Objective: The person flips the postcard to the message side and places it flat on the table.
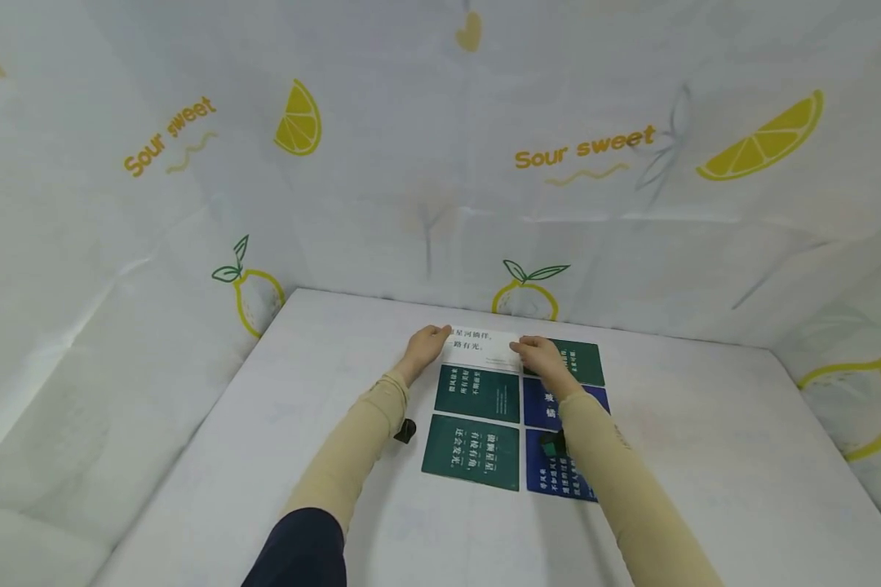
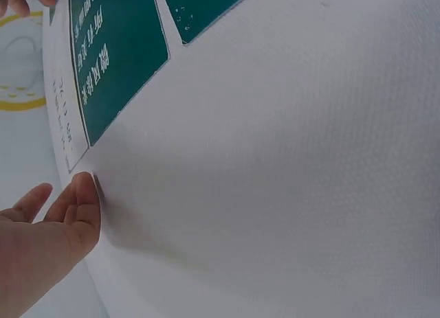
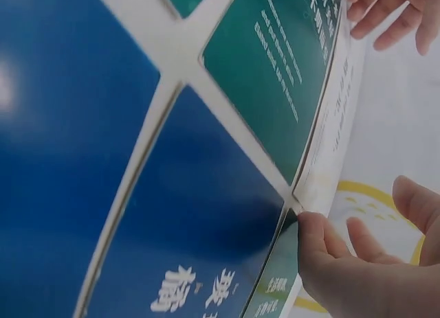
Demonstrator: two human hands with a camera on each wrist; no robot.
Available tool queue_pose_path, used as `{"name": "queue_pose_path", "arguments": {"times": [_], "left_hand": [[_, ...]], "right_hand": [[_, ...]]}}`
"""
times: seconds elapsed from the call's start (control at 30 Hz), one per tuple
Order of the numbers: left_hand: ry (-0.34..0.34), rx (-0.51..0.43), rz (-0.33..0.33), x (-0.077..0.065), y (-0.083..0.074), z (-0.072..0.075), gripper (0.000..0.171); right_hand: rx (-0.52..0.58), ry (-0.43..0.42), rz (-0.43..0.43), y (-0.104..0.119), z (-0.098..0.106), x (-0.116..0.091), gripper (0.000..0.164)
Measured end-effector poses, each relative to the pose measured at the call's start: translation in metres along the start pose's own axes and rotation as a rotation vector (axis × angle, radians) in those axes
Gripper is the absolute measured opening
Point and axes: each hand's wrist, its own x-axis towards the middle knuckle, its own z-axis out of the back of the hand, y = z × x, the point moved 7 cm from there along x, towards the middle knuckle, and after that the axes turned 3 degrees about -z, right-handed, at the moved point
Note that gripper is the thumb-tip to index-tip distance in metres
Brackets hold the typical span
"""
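A white card [image 1: 480,349] printed with dark Chinese characters lies at the top left of a block of cards, flat over the table. My left hand [image 1: 424,346] pinches its left end, fingertips low by the table in the left wrist view. At the opposite end my right hand [image 1: 539,355] pinches the right edge, covering part of the green card [image 1: 587,363] beside it. Just below the white card is a second green card [image 1: 477,395]. In the right wrist view, the right fingertips [image 3: 313,229] are where the white card, a green card and a blue card [image 3: 199,187] meet.
Another green card [image 1: 471,452] and a blue card [image 1: 558,473] form the lowest row. My right sleeve [image 1: 617,481] overlaps the blue cards. Small black devices hang under both wrists. Behind the white table [image 1: 323,350] stands a lemon-printed sheet [image 1: 411,163].
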Motion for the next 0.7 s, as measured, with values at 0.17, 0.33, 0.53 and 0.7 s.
{"name": "queue_pose_path", "arguments": {"times": [0.17, 0.33, 0.53, 0.7], "left_hand": [[0.021, -0.141, 0.056, -0.0001, 0.0021, -0.0030, 0.057], [-0.002, -0.267, 0.128, -0.0007, 0.0053, -0.0046, 0.059], [-0.018, -0.364, 0.172, -0.0020, 0.0076, -0.0063, 0.061], [-0.029, -0.432, 0.198, -0.0021, 0.0096, -0.0063, 0.063]], "right_hand": [[0.023, -0.001, -0.032, -0.0020, -0.0040, 0.0023, 0.061], [0.040, 0.006, -0.030, -0.0006, -0.0078, 0.0015, 0.061], [0.054, 0.002, -0.034, -0.0011, -0.0091, 0.0013, 0.060], [0.100, -0.013, -0.034, -0.0017, -0.0074, 0.0016, 0.058]]}}
